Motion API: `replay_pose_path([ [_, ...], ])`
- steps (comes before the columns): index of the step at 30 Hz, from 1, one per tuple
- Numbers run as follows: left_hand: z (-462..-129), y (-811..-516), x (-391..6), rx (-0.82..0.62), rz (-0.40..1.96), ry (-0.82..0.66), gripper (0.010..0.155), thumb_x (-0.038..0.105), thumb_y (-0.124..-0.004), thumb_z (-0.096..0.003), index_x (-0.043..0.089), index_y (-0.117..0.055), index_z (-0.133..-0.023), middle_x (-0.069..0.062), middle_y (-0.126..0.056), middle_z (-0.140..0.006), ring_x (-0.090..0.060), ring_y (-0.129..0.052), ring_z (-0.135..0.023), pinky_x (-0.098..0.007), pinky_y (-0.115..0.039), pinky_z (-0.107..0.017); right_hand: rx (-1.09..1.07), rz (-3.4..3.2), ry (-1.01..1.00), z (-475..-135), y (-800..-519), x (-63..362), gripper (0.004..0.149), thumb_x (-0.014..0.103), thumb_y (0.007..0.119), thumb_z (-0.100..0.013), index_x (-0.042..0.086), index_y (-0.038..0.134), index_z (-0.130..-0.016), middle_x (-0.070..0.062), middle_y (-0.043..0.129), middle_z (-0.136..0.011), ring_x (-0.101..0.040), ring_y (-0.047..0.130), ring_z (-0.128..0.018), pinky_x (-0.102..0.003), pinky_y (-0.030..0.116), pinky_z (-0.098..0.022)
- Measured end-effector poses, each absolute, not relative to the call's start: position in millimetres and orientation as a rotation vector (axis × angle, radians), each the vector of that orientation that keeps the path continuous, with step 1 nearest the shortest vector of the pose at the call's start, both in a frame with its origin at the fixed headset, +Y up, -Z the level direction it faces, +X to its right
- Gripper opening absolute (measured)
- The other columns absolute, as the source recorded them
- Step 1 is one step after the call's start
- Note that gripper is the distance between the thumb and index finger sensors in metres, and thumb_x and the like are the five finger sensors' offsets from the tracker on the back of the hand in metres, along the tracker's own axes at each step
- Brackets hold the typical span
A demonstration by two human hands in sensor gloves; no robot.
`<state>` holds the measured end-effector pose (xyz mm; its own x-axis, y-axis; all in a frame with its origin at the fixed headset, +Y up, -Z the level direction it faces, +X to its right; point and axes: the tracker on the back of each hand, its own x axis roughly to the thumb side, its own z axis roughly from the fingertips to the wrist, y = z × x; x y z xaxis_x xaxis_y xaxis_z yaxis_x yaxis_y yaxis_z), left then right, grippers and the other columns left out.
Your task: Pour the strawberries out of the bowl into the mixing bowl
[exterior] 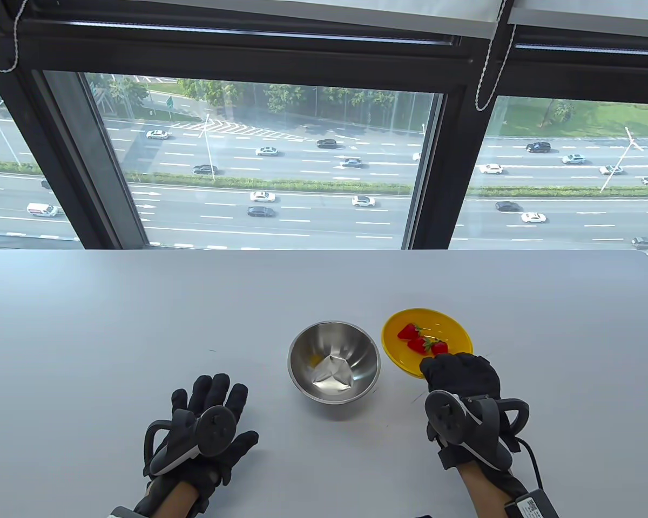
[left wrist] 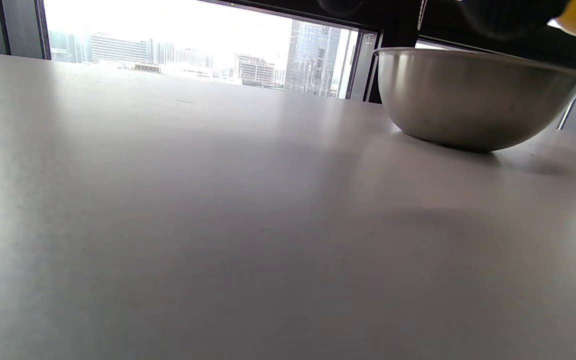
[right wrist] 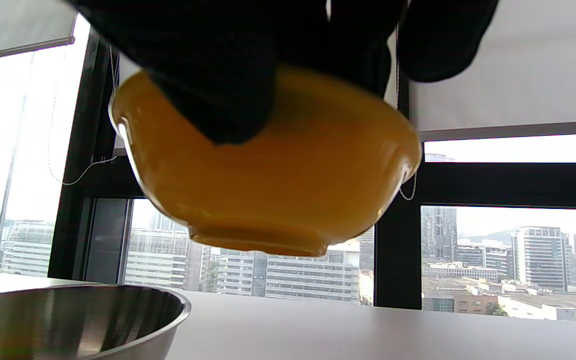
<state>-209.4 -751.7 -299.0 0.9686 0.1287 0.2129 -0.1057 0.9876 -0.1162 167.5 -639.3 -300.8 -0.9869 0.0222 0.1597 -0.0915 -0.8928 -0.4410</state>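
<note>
A yellow bowl (exterior: pixel 429 326) holds three red strawberries (exterior: pixel 422 340). My right hand (exterior: pixel 460 372) grips its near rim and holds it lifted off the table, as the right wrist view shows the bowl's underside (right wrist: pixel 278 200) in the air, just right of the mixing bowl. The steel mixing bowl (exterior: pixel 333 361) stands at the table's middle, with no strawberries in it; it also shows in the left wrist view (left wrist: pixel 473 95) and the right wrist view (right wrist: pixel 73 320). My left hand (exterior: pixel 208 421) rests flat on the table, fingers spread, to the left of the mixing bowl.
The white table (exterior: pixel 113 324) runs back to a large window with black frames (exterior: pixel 426 178). A cable (exterior: pixel 534 469) trails from my right wrist.
</note>
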Motion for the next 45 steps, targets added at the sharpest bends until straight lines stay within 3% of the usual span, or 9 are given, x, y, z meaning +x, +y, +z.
replay_pose_path([
  [15, -299.0, -752.6, -208.6, -0.113, 0.119, -0.223, 0.087, 0.068, -0.064, -0.0405, 0.03, -0.031, -0.111, -0.008, -0.014, -0.12, -0.043, -0.017, -0.112, -0.073, -0.014, -0.07, 0.321, 2.849, -0.618, -321.8, -626.8, 124.4, 0.042, 0.025, 0.093, -0.034, 0.038, 0.083, -0.072, 0.004, 0.09, -0.083, -0.029, 0.084, -0.083, -0.061, 0.063, -0.067],
  [29, -299.2, -753.1, -208.3, -0.12, 0.119, -0.22, 0.086, 0.068, -0.063, -0.0408, 0.03, -0.03, -0.111, -0.008, -0.014, -0.12, -0.043, -0.017, -0.112, -0.073, -0.014, -0.07, 0.375, 2.81, -0.456, -335.3, -652.2, 102.4, 0.042, 0.026, 0.091, -0.035, 0.038, 0.081, -0.074, 0.001, 0.086, -0.087, -0.029, 0.096, -0.077, -0.055, 0.076, -0.059],
  [45, -299.3, -753.8, -206.6, -0.121, 0.116, -0.228, 0.086, 0.068, -0.063, -0.0409, 0.03, -0.03, -0.111, -0.007, -0.014, -0.12, -0.043, -0.017, -0.112, -0.073, -0.014, -0.07, 0.31, 2.646, -0.238, -348.3, -670.8, 107.5, 0.044, 0.029, 0.087, -0.035, 0.035, 0.078, -0.077, -0.001, 0.086, -0.085, -0.023, 0.108, -0.061, -0.046, 0.088, -0.047],
])
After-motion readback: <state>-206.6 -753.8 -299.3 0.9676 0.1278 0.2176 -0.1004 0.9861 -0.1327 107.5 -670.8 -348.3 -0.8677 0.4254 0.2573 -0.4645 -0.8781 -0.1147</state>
